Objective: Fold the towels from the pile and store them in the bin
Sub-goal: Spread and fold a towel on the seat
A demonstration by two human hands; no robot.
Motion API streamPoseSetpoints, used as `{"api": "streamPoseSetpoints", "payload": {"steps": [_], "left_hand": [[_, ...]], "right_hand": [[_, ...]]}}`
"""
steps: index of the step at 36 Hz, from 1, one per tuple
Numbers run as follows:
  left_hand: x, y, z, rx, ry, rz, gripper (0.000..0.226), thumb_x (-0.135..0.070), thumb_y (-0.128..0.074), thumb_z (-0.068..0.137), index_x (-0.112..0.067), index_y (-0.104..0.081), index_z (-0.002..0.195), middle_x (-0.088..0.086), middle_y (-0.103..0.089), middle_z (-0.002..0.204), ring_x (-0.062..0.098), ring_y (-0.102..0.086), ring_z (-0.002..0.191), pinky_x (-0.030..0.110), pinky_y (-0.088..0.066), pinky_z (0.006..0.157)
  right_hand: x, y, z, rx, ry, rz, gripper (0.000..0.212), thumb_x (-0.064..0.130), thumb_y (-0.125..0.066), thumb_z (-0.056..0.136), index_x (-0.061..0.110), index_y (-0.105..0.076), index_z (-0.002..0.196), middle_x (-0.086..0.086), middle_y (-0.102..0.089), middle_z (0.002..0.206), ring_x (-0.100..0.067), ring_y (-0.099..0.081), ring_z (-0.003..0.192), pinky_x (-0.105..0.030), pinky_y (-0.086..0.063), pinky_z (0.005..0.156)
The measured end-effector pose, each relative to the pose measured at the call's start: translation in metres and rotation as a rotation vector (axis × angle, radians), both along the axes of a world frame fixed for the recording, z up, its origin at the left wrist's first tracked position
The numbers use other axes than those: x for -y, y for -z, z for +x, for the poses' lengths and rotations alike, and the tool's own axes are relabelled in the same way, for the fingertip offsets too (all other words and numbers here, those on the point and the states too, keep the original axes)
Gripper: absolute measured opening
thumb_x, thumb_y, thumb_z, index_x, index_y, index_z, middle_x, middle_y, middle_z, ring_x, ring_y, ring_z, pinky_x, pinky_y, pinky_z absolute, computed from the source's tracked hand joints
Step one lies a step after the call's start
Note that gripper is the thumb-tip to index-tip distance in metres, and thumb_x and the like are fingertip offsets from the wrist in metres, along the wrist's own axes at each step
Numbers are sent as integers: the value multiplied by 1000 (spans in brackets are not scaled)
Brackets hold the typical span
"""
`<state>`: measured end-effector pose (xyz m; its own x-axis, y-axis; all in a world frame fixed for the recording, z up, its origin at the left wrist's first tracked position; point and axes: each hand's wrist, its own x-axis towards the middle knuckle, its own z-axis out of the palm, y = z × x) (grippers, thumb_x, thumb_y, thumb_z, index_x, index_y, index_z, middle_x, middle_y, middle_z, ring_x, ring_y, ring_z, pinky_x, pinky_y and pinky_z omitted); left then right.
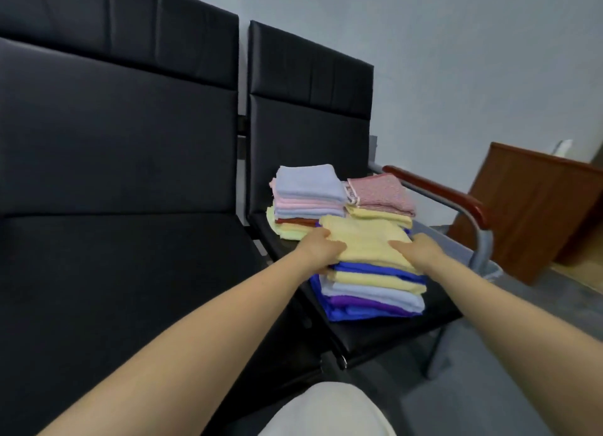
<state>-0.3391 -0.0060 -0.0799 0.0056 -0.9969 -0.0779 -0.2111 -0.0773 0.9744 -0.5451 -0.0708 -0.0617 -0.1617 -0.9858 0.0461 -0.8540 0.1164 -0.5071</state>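
The left hand and right hand each grip an opposite edge of the yellow towel, which lies on top of the near stack on the black chair seat; how far the fingers curl underneath looks unclear from here. To lift cleanly, raise both sides evenly so only the top towel comes away and the layers below stay squared. Behind stand two more stacks, one lavender-topped, one pink-topped. No bin is in view.
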Motion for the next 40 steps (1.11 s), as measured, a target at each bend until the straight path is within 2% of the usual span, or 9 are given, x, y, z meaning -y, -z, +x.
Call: {"api": "streamPoseSetpoints", "payload": {"steps": [4,6,9,15,24,27,30,36,40], "left_hand": [[-5,3,21,-12,-17,-51,42,-28,-54,96,-14,-46,135,4,-55,106,14,-55,81,22,-47,60],[-8,1,38,14,-77,-87,21,-30,-51,97,-16,-52,113,1,-54,95,13,-52,77,22,-46,61],[-19,-8,72,33,-170,-130,19,-29,-50,98,-21,-53,115,0,-55,98,12,-54,76,23,-49,65],[-60,-18,171,166,-343,-182,19,-23,-49,99,-22,-55,117,0,-61,104,12,-57,76,26,-51,68],[-152,4,330,302,-672,-134,17,-18,-48,98,-20,-59,111,-2,-64,94,14,-57,71,25,-48,62],[-190,20,383,356,-821,-74,21,-14,-47,96,-11,-61,111,1,-65,91,20,-60,72,30,-49,67],[-238,29,432,591,-910,27,26,-13,-48,92,-12,-64,113,4,-65,106,27,-61,98,32,-46,83],[-297,37,501,652,-1172,102,34,-16,-48,89,-13,-62,119,8,-63,100,24,-55,89,32,-39,74],[-334,54,537,643,-1335,147,41,-16,-46,88,-9,-59,126,17,-61,119,31,-56,101,34,-40,74]], "right_hand": [[-7,0,12,-195,-3,-405,50,43,-59,91,7,-56,126,-19,-60,122,-39,-53,114,-45,-46,89],[-14,-8,31,-175,-62,-549,40,35,-60,91,10,-61,122,-14,-62,117,-35,-54,112,-44,-46,89],[-24,-21,68,-24,-205,-581,27,27,-59,93,12,-64,115,-5,-65,105,-26,-59,101,-33,-42,77],[-51,-22,174,340,-483,-386,5,28,-63,90,23,-62,90,6,-61,71,-11,-59,70,-26,-47,66],[-99,21,331,581,-780,111,19,30,-60,95,14,-68,92,3,-64,74,-8,-56,61,-18,-43,53],[-118,43,389,628,-807,227,21,29,-60,95,10,-69,99,3,-64,73,-8,-55,61,-19,-43,53],[-146,63,451,653,-861,305,18,27,-59,96,11,-68,96,2,-62,70,-7,-54,58,-18,-41,51],[-179,80,542,678,-950,357,16,24,-56,97,14,-62,85,2,-60,68,-7,-50,54,-17,-37,47],[-186,88,602,595,-992,304,17,27,-57,96,20,-58,80,3,-60,75,-10,-52,63,-23,-43,54]]}}
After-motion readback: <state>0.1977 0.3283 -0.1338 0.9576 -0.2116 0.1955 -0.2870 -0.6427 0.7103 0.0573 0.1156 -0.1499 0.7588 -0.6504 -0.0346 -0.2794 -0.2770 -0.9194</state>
